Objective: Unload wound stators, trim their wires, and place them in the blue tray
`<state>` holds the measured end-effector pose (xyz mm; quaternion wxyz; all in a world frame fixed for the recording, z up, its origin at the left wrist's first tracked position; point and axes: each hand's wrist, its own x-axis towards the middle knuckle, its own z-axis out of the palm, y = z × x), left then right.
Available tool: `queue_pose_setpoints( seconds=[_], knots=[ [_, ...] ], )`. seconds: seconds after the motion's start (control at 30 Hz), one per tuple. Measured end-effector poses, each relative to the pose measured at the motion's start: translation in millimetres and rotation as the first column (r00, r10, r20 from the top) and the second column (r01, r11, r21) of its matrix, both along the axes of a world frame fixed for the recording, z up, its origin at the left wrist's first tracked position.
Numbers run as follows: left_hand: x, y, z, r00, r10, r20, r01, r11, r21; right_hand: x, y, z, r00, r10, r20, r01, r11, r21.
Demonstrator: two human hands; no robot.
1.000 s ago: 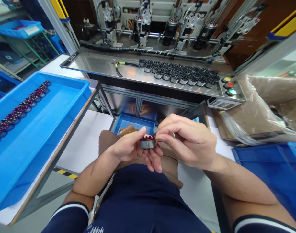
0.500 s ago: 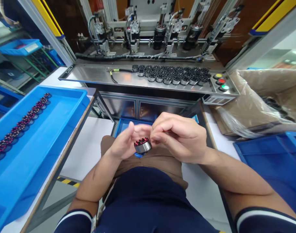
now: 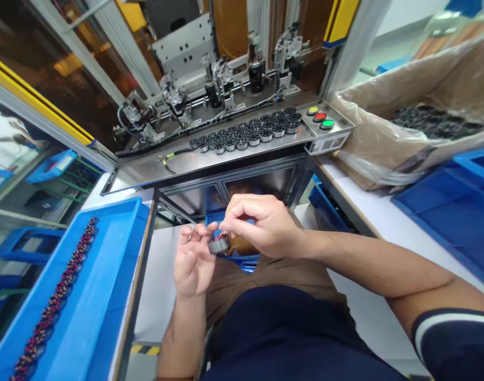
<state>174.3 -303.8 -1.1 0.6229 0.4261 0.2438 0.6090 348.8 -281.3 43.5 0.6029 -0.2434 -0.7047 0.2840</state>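
A small metal ring part with red windings hangs between my two hands, above my lap. My right hand is closed in a pinch at the top edge of this part. Palm up and with fingers spread and slightly curled, my left hand is just left of the part, its fingertips near or against the rim. Whether the left fingers bear any of its weight is hard to see.
Several similar ring parts stand on the metal ledge beside coloured buttons. A blue tray with a row of wound parts is at left. A lined box and blue bin are at right.
The view has turned, and the machine now appears tilted. My left hand has opened and turned palm up beside the ring part. My right pinch has come over the part's top.
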Motion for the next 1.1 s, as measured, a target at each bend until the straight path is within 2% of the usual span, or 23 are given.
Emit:
queue_pose_setpoints(
  seconds=[0.03,0.07,0.1,0.17,0.2,0.23,0.3,0.37,0.43,0.5,0.57,0.63,0.8,0.9,0.93,1.0,1.1],
  knots=[
    [-0.4,3.0,0.2,0.999,-0.05,-0.015,0.049,0.997,-0.056,-1.8,0.6,-0.9,0.999,0.031,-0.026,-0.03,0.999,0.014],
    [-0.7,6.0,0.5,0.988,-0.149,-0.042,0.142,0.981,-0.129,-3.0,1.0,-1.5,0.997,0.057,-0.047,-0.055,0.998,0.028],
    [-0.8,8.4,0.9,0.956,-0.286,-0.068,0.267,0.941,-0.206,-3.6,1.1,-2.0,0.995,0.074,-0.061,-0.071,0.997,0.04],
    [-0.9,10.4,1.8,0.831,-0.55,-0.081,0.502,0.805,-0.315,-2.7,0.6,-2.6,0.994,0.073,-0.078,-0.069,0.996,0.052],
    [-0.9,9.8,2.3,0.786,-0.614,-0.076,0.563,0.76,-0.324,-1.2,0.1,-2.7,0.995,0.066,-0.076,-0.062,0.997,0.051],
    [-0.8,8.3,2.7,0.778,-0.623,-0.079,0.575,0.757,-0.31,0.8,-0.7,-2.7,0.996,0.057,-0.07,-0.054,0.997,0.049],
    [0.4,3.2,3.5,0.856,-0.503,-0.115,0.466,0.849,-0.249,5.5,-2.4,-2.4,0.999,0.031,-0.045,-0.029,0.999,0.029],
    [3.3,-2.4,4.1,0.94,-0.301,-0.162,0.276,0.948,-0.161,9.3,-4.1,-2.0,1.0,-0.008,-0.021,0.008,1.0,-0.005],
    [7.6,-6.5,4.1,0.977,-0.127,-0.171,0.118,0.991,-0.063,11.2,-5.3,-2.2,0.999,-0.046,-0.019,0.045,0.998,-0.033],
    [12.0,-8.1,3.9,0.99,-0.009,-0.139,0.011,1.0,0.018,11.1,-5.9,-2.8,0.998,-0.052,-0.032,0.051,0.998,-0.048],
    [14.9,-7.8,3.6,0.992,0.051,-0.115,-0.045,0.997,0.061,9.6,-5.9,-3.8,0.998,-0.042,-0.051,0.04,0.998,-0.046],
    [15.8,-6.8,3.3,0.991,0.056,-0.122,-0.049,0.997,0.055,7.7,-5.5,-4.7,0.998,-0.038,-0.059,0.036,0.999,-0.035],
    [13.0,-5.9,2.3,0.988,-0.035,-0.153,0.032,0.999,-0.022,4.9,-7.6,-2.3,0.996,-0.051,-0.069,0.05,0.999,-0.018],
    [11.1,-3.5,1.8,0.985,0.07,-0.16,-0.059,0.995,0.075,2.5,-17.5,1.3,0.986,-0.129,-0.104,0.113,0.982,-0.149],
    [10.3,-1.9,1.8,0.98,0.108,-0.165,-0.09,0.99,0.113,1.0,-22.3,1.7,0.982,-0.14,-0.128,0.107,0.965,-0.238],
    [8.3,2.2,1.9,0.975,0.143,-0.169,-0.116,0.981,0.158,-3.5,-32.4,-0.1,0.975,-0.092,-0.201,-0.006,0.898,-0.441],
    [4.3,8.3,2.0,0.982,0.121,-0.147,-0.094,0.979,0.179,-13.8,-43.4,-9.1,0.919,0.052,-0.391,-0.31,0.708,-0.635]
  ],
)
